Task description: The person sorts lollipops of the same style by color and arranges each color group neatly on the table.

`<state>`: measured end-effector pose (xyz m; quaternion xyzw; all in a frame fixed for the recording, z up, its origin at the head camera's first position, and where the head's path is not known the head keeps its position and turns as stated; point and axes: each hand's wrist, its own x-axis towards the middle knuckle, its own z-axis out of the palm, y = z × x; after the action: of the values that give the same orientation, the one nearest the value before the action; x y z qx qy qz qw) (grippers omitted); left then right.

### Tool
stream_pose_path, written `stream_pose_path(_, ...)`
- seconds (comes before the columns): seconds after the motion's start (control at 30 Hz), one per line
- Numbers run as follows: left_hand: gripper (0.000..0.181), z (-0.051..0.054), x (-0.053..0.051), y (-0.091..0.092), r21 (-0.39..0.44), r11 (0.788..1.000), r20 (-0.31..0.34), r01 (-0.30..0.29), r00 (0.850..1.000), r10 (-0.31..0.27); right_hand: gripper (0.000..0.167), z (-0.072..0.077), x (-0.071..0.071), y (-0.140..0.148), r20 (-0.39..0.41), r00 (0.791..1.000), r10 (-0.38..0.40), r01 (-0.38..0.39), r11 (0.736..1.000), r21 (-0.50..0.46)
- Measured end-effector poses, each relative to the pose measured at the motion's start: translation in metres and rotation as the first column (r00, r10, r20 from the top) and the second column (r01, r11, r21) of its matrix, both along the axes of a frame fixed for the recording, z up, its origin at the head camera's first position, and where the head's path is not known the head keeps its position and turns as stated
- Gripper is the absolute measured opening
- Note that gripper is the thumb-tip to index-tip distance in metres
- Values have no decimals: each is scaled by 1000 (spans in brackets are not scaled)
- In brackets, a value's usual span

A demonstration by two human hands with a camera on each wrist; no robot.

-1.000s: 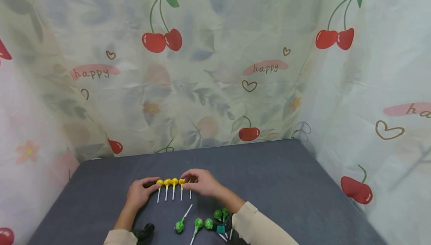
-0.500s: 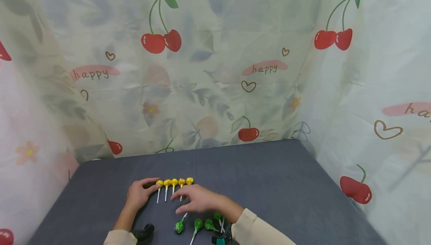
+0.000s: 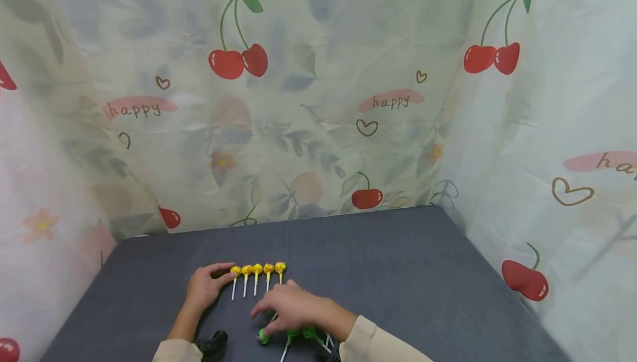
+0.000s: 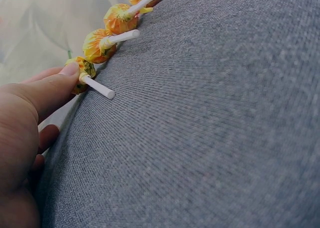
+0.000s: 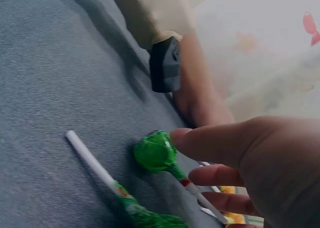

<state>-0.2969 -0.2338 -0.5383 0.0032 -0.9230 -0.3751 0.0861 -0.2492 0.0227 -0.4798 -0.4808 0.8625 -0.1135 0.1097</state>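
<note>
Several yellow-wrapped lollipops (image 3: 257, 268) lie side by side in a row, white sticks toward me. At the row's left end my left hand (image 3: 203, 287) pinches the head of the outermost yellow lollipop (image 4: 85, 70) between thumb and index finger. My right hand (image 3: 296, 308) hovers over a green-wrapped lollipop (image 5: 155, 152), fingers spread. Its thumb tip is at the green head, touching or very close, and the other fingers are near the stick. In the head view this hand covers most of that stick and the lower ends of some yellow lollipops' sticks.
More green lollipops (image 3: 309, 333) lie near the right wrist, partly hidden by it. A dark grey cloth (image 3: 388, 273) covers the table. Patterned curtains (image 3: 318, 102) enclose the back and sides. A black wrist device (image 3: 214, 345) sits by the left sleeve.
My right hand has left the right end of the yellow row and moved toward me to the green lollipop. The rightmost yellow lollipop now lies uncovered. My left hand has stayed in place.
</note>
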Motion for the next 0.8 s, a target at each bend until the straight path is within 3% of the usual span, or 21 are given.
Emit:
stream_pose_path(0.33,33,0,-1,1,7,1000,13,-7,1000,7,28,-11,10,-4,-186,982,34,-28,999,33)
stream_pose_path(0.5,32,0,-1,1,17,1000,-1,-5,1000,5,23,-12,12,-3,-139,989,45,-42,999,23)
stream_pose_path(0.8,31,1,1,1,10,1000,-13,-1,1000,1,19,-13,15,3,-132,991,34,-40,998,-47)
